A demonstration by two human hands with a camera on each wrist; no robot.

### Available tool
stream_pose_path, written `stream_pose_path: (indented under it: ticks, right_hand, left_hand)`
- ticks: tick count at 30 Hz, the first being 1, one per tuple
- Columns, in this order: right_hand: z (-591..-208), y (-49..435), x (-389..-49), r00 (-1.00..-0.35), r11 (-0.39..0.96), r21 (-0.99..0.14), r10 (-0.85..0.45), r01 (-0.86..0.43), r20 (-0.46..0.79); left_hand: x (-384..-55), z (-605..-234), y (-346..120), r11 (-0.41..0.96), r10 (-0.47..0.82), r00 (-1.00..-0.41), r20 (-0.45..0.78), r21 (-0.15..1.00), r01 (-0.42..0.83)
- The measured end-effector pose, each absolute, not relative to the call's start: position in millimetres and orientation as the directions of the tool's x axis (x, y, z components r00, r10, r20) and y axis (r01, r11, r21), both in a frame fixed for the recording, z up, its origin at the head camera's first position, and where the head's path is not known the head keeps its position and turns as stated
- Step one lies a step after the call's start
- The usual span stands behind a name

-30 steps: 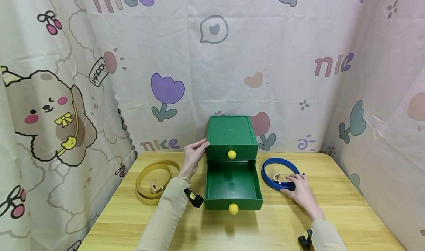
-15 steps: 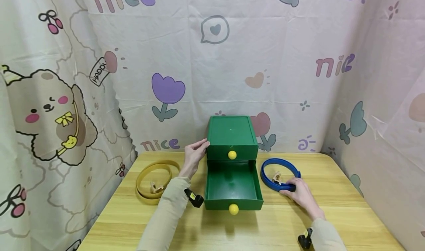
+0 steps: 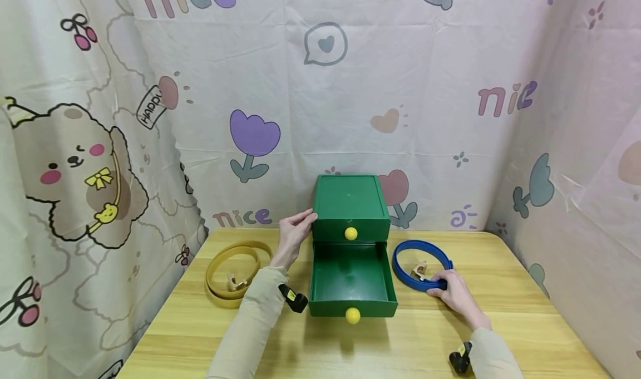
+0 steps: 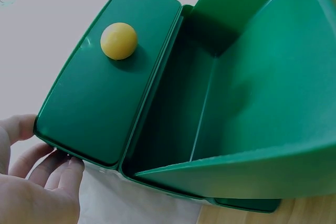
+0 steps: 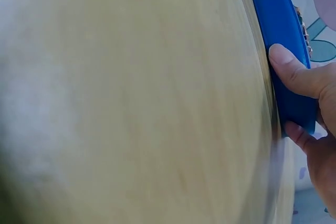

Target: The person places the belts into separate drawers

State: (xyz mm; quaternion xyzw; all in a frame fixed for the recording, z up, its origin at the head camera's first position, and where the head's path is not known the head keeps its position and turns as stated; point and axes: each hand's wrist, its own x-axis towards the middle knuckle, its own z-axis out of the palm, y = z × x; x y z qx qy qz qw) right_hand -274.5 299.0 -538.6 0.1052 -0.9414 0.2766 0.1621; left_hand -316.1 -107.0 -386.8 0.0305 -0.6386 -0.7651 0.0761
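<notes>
A small green two-drawer cabinet (image 3: 350, 196) stands at the table's back, its lower drawer (image 3: 320, 279) pulled out with nothing inside. My left hand (image 3: 292, 234) touches the cabinet's left side by the upper drawer; in the left wrist view the fingers (image 4: 71, 174) lie against that side. At the right, a coiled blue belt (image 3: 400, 267) stands on edge on the table, a gold buckle (image 3: 419, 269) within the coil. My right hand (image 3: 454, 293) pinches its near right part; in the right wrist view the thumb (image 5: 294, 72) lies over the blue strap (image 5: 273, 14).
A yellow belt (image 3: 212, 295) lies coiled on the table left of the cabinet, with its buckle (image 3: 235, 282) inside the loop, close to my left sleeve (image 3: 252, 318). Yellow knobs, such as the lower knob (image 3: 353, 315), stick out of both drawers. A printed cloth (image 3: 320, 117) hangs behind the table.
My right hand's fingers have drawn down from over the blue belt and now pinch its near right side. The coil has shifted slightly. The left hand and cabinet stay put.
</notes>
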Motion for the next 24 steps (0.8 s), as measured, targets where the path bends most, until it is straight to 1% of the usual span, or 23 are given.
stream_pose_path:
  ticks: [6,17,20,24]
  right_hand:
    - [-537.6,298.1,-271.8,-0.915,0.813,-0.490,-0.121,-0.313,0.385]
    - [-534.1,296.8,-268.4,-0.864,0.775,-0.494,-0.130,-0.395,0.487]
    - [-532.5,297.6,-267.8,-0.864,0.771,-0.498,-0.130,-0.396,0.486]
    - [-529.4,298.1,-266.1,-0.869,0.779,-0.490,-0.137,-0.392,0.476]
  left_hand:
    - [-316.1,-386.7,-107.1,-0.171,-0.161,-0.985,0.056,0.982,0.084]
    - [-316.6,-385.9,-107.4,-0.178,-0.147,-0.988,0.050,0.981,0.076]
    - [-315.0,-385.2,-107.4,-0.177,-0.145,-0.988,0.061,0.980,0.086]
    - [-311.5,-385.3,-107.5,-0.176,-0.138,-0.985,0.108,0.976,0.132]
